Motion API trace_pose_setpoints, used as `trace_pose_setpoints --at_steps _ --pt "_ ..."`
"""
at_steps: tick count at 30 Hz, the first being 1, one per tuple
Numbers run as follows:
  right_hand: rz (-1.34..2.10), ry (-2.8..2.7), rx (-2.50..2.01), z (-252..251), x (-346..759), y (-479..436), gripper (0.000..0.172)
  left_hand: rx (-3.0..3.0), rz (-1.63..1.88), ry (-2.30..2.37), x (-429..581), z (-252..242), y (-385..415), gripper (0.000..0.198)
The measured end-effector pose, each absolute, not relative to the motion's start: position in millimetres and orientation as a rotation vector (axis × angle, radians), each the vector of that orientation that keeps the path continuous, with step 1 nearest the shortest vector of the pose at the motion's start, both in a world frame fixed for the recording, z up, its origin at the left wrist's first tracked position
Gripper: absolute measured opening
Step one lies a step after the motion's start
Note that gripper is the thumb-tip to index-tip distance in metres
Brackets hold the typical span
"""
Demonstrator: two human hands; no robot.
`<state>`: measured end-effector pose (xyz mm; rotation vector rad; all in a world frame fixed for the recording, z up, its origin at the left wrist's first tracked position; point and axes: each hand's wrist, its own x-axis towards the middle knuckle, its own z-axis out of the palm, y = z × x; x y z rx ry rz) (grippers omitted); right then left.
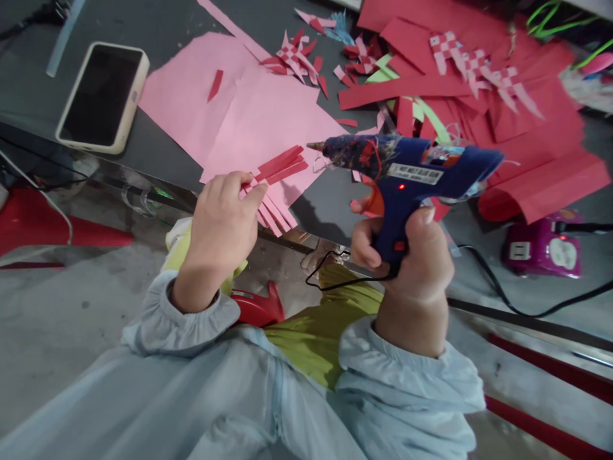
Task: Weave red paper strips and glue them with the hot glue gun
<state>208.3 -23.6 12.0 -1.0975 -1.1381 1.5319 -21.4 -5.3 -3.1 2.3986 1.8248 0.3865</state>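
Gluing is judged to be partway along: several woven red-and-white pieces [472, 64] are already laid among the red paper pile [550, 153] at the upper right, while the bundle in hand has not yet been touched by glue, as far as can be seen.

A fan of red paper strips [280, 165] is pinched in the closed left hand [221, 220] at the centre of the frame, with pink strips [275, 216] hanging beneath it over the table edge. The blue hot glue gun [416, 169] is gripped in the right hand [412, 255], the fist closed round the handle and a finger laid by the orange trigger. Its metal nozzle is pointed left, near the red strips but apart from them. A red indicator light is lit on the plastic body, which is smeared with glue threads and paper scraps.

The strips are thin, flat and straight-cut; the pink sheets [258, 121] behind them are matte and smooth. A cream-cased phone [103, 96] is laid on the dark table [163, 153] at the upper left. A black cord [488, 281] is run toward a purple socket block [543, 246] at the right.
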Motion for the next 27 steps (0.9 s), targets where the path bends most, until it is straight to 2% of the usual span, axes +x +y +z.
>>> trace_pose_setpoints --at_steps 15,22,27 --pt "1.53 -1.14 -1.105 10.0 210.8 -22.9 0.047 2.445 0.388 1.816 -21.8 -3.9 -6.1 0.037" --pt "1.517 -1.156 -1.099 12.5 205.3 -23.2 0.046 2.498 0.373 1.832 -20.5 -3.5 -6.7 0.045" --pt "1.506 -1.146 -1.122 15.2 202.1 -25.4 0.046 2.463 0.311 1.853 -18.4 -1.8 -6.1 0.041"
